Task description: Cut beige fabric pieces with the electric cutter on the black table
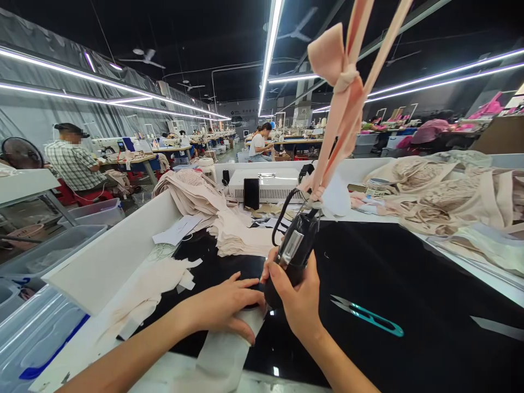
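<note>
My right hand (297,297) is wrapped round a black hand-held electric tool (292,248) with a metal plate on its side and a black cable. The tool hangs from knotted peach fabric straps (341,101) and tilts down towards the table. Beside its lower end, my left hand (229,303) lies with fingers spread, pressing on a pale fabric strip (223,355) that runs to the front edge. The exact contact between tool and fabric is hidden behind my fingers. Teal-handled thread snips (370,316) lie right of my right hand.
Layered beige fabric pieces (241,234) sit behind my hands, with loose scraps (159,289) at left. A white box (266,183) and a phone (251,194) stand at the back. More beige garments (462,191) are heaped at right. A person (77,158) sits sewing at far left.
</note>
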Available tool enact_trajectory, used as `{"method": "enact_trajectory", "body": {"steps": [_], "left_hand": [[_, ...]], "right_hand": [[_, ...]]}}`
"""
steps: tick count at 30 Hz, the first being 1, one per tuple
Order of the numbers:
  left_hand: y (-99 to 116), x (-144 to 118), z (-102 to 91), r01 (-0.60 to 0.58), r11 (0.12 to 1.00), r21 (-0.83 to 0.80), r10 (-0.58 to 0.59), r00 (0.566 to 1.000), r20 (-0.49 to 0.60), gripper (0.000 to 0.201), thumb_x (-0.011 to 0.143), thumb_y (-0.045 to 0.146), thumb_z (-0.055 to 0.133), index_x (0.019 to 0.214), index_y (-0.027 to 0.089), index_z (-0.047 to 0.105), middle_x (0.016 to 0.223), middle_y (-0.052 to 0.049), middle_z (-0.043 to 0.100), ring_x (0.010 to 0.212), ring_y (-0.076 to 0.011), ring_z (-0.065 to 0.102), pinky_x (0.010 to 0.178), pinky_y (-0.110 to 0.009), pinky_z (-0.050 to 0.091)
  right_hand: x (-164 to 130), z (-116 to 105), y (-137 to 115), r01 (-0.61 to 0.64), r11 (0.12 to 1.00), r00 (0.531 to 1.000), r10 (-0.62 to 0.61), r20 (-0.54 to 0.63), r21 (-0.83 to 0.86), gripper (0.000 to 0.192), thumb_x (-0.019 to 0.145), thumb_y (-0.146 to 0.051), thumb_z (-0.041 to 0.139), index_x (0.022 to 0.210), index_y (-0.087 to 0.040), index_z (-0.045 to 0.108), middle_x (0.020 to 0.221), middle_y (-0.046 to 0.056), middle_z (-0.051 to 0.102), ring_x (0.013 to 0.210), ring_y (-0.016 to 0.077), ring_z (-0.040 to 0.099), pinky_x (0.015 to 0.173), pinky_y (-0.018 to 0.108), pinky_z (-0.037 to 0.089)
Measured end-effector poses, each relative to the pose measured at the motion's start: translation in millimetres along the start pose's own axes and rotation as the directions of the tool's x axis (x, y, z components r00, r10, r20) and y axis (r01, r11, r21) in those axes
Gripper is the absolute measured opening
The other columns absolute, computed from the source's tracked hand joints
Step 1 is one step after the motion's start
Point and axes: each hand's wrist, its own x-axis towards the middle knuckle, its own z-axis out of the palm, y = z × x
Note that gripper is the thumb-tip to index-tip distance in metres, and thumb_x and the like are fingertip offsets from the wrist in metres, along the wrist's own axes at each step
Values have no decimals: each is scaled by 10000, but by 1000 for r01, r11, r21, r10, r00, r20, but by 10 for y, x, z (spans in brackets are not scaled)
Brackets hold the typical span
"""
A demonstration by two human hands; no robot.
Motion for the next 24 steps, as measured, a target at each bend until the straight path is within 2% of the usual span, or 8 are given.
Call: {"method": "enact_trajectory", "body": {"steps": [3,7,11,14,19,24], "left_hand": [[10,5,-9,0,1000,19,0,1000,-1,452,880,342,839,1272,259,629,1494,-123,573,1559,-324,292,1225,-714,129],[18,9,-15,-12,999,32,13,1000,-4,436,885,353,833,1266,270,638,1443,-99,615,1545,-314,327,1233,-687,161],[26,16,-14,-29,999,22,30,999,-18,581,860,330,860,1375,283,595,1539,-116,533,1525,-344,359,1227,-696,171],[23,20,-10,-36,999,24,37,999,-22,671,861,314,859,1452,297,542,1560,-127,510,1496,-353,405,1211,-727,157],[-8,16,-8,-53,999,11,53,999,-7,704,827,373,882,1443,286,553,1547,-121,518,1512,-364,373,1220,-718,133],[-23,23,5,-49,999,3,49,999,6,749,800,404,895,1448,260,548,1566,-130,499,1497,-385,392,1213,-738,129]], "right_hand": [[-14,2,-3,-7,1000,1000,7,-16,-12,320,877,-350,732,1121,-275,540,855,-38,638,712,150,631,691,320,567],[-63,6,-18,-26,1000,1000,26,-15,0,265,883,-350,730,1063,-266,555,873,-24,661,714,155,663,694,334,591],[-131,22,-28,-31,998,1000,31,-3,47,320,861,-326,743,1108,-284,542,861,-32,683,696,163,684,684,352,614],[-157,31,-30,-22,1000,1000,23,-7,17,341,861,-339,740,1131,-289,537,857,-31,680,685,163,677,677,352,613],[-186,43,-58,-45,998,999,45,-5,43,364,874,-347,752,1160,-289,534,889,-20,687,738,174,700,725,362,617],[-242,77,-83,3,993,998,-11,61,120,317,900,-263,725,1150,-317,538,872,-46,687,641,122,648,684,313,616]]}}
